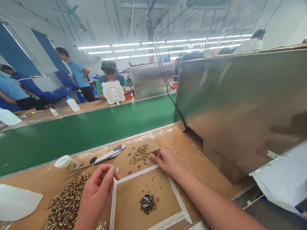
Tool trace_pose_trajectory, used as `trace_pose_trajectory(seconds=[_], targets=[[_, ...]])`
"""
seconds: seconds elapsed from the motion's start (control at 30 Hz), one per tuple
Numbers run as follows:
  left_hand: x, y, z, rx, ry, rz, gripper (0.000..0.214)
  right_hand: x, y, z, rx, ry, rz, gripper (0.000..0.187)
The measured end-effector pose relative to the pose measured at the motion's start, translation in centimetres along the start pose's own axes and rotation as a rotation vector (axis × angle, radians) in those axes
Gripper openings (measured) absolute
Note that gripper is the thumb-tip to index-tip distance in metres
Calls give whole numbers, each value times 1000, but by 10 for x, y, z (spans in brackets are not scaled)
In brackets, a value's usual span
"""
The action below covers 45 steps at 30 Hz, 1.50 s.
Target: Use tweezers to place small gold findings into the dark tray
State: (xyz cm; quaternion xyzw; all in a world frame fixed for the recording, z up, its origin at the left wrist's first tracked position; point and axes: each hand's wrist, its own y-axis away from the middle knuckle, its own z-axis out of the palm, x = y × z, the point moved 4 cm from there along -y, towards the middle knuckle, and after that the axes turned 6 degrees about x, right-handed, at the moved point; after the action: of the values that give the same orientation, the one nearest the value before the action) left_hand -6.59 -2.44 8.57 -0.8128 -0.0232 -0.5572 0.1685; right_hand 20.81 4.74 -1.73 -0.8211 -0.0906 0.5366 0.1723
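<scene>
My right hand reaches to the edge of a loose group of small brass-and-dark parts. Between its thumb and fingers is a small dark, pointed piece, whose kind I cannot make out. My left hand hovers beside a large heap of similar small parts. Its fingers are curled in with the thumb against them, and anything inside is hidden. Between and below the hands, a small round black dish with dark liquid and a few bits stands on a wet-stained, white-taped square.
Beige beads lie behind my right hand. A lidded tub and a paper-wrapped tool lie at left. Beyond runs a green belt. A metal panel walls the right side. A person sits behind a white fan.
</scene>
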Motion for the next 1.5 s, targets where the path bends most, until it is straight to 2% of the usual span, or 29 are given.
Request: trace_pose_trajectory(seconds=[0.07,0.13,0.23,0.3,0.4,0.5,0.6,0.73,0.93,1.07,1.2,1.33,1.43,1.5], targets=[[2,3,8,-102,-100,41,39,-3,0,-3,31,-20,23,15],[3,5,13,-181,-200,87,40,-5,-1,-6,78,-133,91,24],[0,0,3,-211,-367,151,40,-3,-4,-6,139,-343,189,39],[-4,-12,-19,-161,-488,166,43,-1,-5,-4,157,-404,220,48],[-11,-37,-66,-74,-676,134,45,2,-3,0,160,-457,265,55],[-19,-56,-104,-119,-921,64,39,4,0,2,150,-515,306,58],[-30,-61,-117,-220,-1010,16,33,5,2,2,153,-571,353,62],[-46,-61,-104,-315,-1066,19,30,7,1,3,151,-621,376,65],[-60,-71,-81,-337,-1157,30,16,9,-3,-1,164,-611,375,68],[-64,-75,-74,-363,-1157,51,13,9,-13,-29,269,-506,327,70],[-60,-75,-69,-345,-1099,68,17,14,-24,-65,407,-257,237,61],[-45,-69,-50,-207,-815,20,24,23,-29,-74,392,-98,163,51],[-36,-58,-14,-162,-398,-62,31,24,-30,-69,364,-25,114,43],[-34,-51,16,-179,-135,-139,31,24,-29,-63,331,13,93,41]])
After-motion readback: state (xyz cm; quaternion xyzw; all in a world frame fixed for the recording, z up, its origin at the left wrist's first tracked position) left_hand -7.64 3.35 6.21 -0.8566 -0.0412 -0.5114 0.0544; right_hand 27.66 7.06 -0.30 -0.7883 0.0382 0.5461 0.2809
